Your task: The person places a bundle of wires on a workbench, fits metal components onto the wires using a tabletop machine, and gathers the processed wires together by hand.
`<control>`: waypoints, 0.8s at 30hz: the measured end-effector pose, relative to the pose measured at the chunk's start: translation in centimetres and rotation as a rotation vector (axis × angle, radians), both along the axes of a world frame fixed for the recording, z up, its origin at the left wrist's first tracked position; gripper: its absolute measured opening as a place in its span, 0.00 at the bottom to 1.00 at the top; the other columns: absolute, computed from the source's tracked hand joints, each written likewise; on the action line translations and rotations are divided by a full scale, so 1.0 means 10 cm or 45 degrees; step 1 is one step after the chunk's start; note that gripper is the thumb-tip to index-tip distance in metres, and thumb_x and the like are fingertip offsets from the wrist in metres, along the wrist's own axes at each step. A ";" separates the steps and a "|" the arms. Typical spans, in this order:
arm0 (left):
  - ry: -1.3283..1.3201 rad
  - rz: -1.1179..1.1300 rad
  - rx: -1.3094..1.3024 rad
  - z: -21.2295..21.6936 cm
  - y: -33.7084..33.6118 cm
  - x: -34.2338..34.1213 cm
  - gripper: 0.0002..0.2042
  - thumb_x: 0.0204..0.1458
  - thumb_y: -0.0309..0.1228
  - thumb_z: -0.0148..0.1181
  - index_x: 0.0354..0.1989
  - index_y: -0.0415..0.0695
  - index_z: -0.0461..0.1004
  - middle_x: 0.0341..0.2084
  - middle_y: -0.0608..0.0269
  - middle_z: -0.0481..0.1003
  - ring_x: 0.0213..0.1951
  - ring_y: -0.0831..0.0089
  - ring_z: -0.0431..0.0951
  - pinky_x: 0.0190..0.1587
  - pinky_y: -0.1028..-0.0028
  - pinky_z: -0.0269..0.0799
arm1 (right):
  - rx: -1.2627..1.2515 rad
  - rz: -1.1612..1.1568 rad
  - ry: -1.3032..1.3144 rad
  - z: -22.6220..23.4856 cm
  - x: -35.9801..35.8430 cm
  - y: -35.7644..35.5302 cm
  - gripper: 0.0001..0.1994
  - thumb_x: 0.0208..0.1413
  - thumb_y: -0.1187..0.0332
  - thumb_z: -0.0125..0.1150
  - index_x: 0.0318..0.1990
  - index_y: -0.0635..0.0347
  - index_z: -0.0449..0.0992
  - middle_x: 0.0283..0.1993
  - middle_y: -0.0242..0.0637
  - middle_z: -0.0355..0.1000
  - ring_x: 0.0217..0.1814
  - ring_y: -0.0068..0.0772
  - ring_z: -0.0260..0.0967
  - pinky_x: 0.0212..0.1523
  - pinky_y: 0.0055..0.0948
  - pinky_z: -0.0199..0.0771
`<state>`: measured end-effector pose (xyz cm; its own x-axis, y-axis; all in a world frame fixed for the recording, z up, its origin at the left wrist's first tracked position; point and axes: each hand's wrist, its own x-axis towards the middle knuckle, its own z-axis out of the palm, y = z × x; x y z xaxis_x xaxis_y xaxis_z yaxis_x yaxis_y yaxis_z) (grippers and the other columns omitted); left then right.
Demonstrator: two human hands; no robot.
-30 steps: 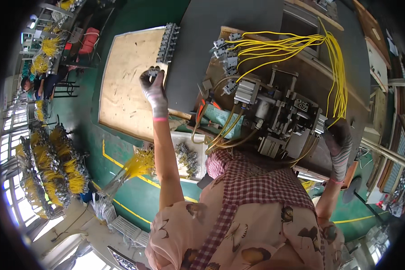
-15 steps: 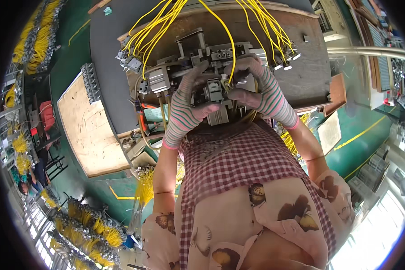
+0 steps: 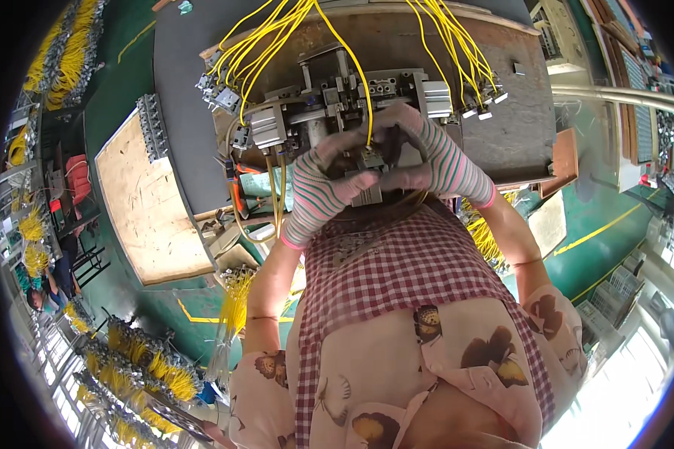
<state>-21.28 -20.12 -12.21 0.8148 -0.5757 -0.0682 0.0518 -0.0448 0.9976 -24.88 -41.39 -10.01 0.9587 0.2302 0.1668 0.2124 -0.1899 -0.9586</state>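
Observation:
Both my hands wear striped gloves with dark, grimy fingers. My left hand is closed at the left side of a small grey metal part, its thumb pressed near the front. From the other side my right hand curls its fingers and thumb around the same part. A single yellow cable runs down to this part between the hands. Just behind them stands a metal clamping fixture with cylinders on both sides. The fingers hide part of the grey piece and the fixture's front.
Bundles of yellow cables with grey metal ends hang left and right of the fixture. Orange-handled pliers lie at the left. A wooden board with a row of metal parts stands farther left; an open brown box sits at right.
My hands have drawn closer together, and the right has moved slightly left. The yellow cable's end has shifted left and down, onto the part between my hands.

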 end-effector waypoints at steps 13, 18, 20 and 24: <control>-0.489 0.411 0.386 -0.09 -0.05 0.25 0.20 0.43 0.33 0.71 0.46 0.44 0.75 0.41 0.57 0.71 0.48 0.62 0.71 0.47 0.68 0.72 | -1.023 -0.159 -0.243 -0.32 0.50 0.08 0.37 0.25 0.56 0.74 0.51 0.54 0.71 0.52 0.41 0.65 0.56 0.47 0.60 0.57 0.46 0.59; -0.958 0.055 0.585 -0.34 -0.01 0.33 0.18 0.44 0.34 0.67 0.46 0.50 0.75 0.41 0.57 0.70 0.43 0.55 0.71 0.44 0.61 0.70 | -1.254 -0.097 -0.170 -0.40 0.64 0.12 0.33 0.29 0.52 0.74 0.48 0.56 0.74 0.54 0.40 0.66 0.56 0.47 0.63 0.55 0.45 0.64; -1.036 0.094 0.629 -0.40 -0.02 0.34 0.17 0.45 0.32 0.66 0.45 0.51 0.75 0.39 0.57 0.70 0.42 0.55 0.71 0.43 0.59 0.70 | -1.247 -0.094 -0.173 -0.31 0.62 0.07 0.31 0.31 0.55 0.74 0.48 0.56 0.74 0.53 0.40 0.66 0.54 0.47 0.64 0.55 0.44 0.64; -1.069 0.148 0.618 -0.47 -0.02 0.33 0.17 0.44 0.30 0.66 0.45 0.52 0.75 0.38 0.57 0.70 0.41 0.56 0.71 0.42 0.60 0.70 | -0.828 -0.880 -0.160 -0.37 0.25 -0.49 0.19 0.47 0.73 0.67 0.48 0.59 0.73 0.37 0.41 0.73 0.38 0.38 0.71 0.39 0.31 0.71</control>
<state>-17.97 -20.29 -16.96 0.7564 -0.5512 0.3523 -0.6374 -0.4998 0.5865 -22.41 -46.31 -13.73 0.9010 -0.2962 0.3169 -0.0520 -0.7991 -0.5989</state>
